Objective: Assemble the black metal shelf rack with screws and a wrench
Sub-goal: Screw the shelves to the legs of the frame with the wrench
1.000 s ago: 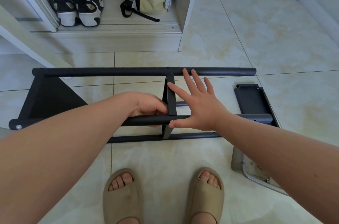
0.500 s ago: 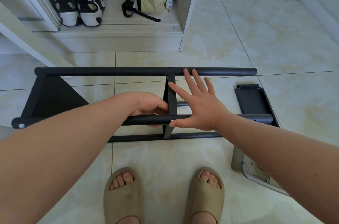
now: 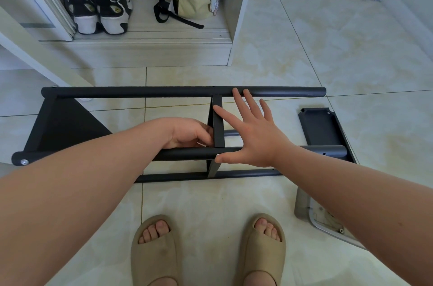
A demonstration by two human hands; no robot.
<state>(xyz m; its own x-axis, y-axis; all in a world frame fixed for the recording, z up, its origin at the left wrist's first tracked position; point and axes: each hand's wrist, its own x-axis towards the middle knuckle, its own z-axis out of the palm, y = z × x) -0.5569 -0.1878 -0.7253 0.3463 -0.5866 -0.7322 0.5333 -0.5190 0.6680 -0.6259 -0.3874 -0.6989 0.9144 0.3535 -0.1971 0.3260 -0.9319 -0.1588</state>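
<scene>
Black metal shelf rack (image 3: 164,92) lies on its side on the tiled floor (image 3: 304,51), just ahead of the person's feet. The right hand (image 3: 253,135) is spread flat across the centre brace (image 3: 218,126), its thumb beside the screw (image 3: 218,155) in the near tube (image 3: 182,152). The left hand (image 3: 189,133) curls against the brace's left edge; what it grips, if anything, is hidden. Judged from this, the brace joint is being fixed: press it square to the tube before tightening, so the screw seats straight.

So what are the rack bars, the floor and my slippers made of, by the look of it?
Rack bars: probably metal, matte black coating, dull even sheen.
Floor: glossy ceramic-looking tiles, grout lines and reflections.
Slippers: soft beige foam or rubber, thick moulded shape, matte.
</scene>
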